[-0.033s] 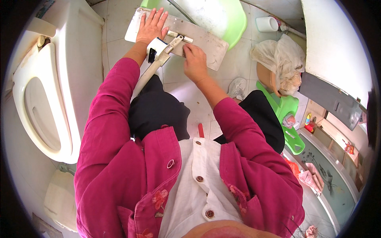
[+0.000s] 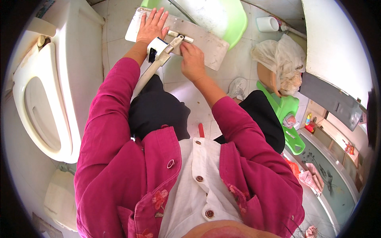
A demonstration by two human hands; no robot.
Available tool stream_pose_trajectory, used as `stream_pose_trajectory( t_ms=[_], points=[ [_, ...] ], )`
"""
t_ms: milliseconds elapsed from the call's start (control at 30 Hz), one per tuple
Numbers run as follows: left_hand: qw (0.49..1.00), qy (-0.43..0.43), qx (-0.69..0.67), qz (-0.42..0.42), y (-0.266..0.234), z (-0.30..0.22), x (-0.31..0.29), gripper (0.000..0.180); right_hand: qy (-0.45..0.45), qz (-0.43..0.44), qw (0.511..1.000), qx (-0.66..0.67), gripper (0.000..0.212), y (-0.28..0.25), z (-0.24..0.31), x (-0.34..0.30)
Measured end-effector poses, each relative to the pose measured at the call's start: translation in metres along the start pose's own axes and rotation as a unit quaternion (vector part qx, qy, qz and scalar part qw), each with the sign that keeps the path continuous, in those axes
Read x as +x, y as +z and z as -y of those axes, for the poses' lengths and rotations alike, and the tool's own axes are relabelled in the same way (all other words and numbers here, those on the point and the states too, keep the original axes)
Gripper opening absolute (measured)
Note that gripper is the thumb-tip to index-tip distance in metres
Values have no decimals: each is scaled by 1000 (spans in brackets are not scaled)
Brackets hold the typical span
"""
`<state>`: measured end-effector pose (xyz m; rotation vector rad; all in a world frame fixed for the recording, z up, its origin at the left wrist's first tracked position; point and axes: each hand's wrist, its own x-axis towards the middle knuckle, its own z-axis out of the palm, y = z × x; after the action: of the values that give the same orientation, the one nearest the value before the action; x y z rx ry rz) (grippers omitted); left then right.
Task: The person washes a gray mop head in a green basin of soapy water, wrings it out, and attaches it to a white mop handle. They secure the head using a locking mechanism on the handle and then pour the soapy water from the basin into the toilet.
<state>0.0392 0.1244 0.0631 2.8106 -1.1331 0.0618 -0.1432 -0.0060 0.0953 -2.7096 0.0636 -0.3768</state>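
Our left hand lies flat, fingers apart, on the flat grey metal panel on the floor; our right hand, fingers together, presses the white handled scraper against it, the panel's right end not yet reached.

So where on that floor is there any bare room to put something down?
Bare tile lies between the toilet and the grey board, under the left hand. A smaller patch sits between the board and the cloth-covered bundle. The right side, by the green stool, is crowded.
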Motion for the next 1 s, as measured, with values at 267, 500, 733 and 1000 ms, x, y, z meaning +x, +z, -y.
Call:
stream_pose_trajectory(
  t_ms=[267,500,733,1000],
  points=[
    [998,-18,39,44,-3,-1,-1,61,130,44,989,51,25,-11,-29,13],
    [1000,-8,18,13,-2,2,2,60,173,128,962,168,17,10,-54,102],
    [1000,-4,-3,2,1,1,0,60,89,308,944,74,15,9,-61,137],
    [998,-14,35,55,-2,-2,3,62,19,351,936,-25,14,6,-57,144]
  ],
)
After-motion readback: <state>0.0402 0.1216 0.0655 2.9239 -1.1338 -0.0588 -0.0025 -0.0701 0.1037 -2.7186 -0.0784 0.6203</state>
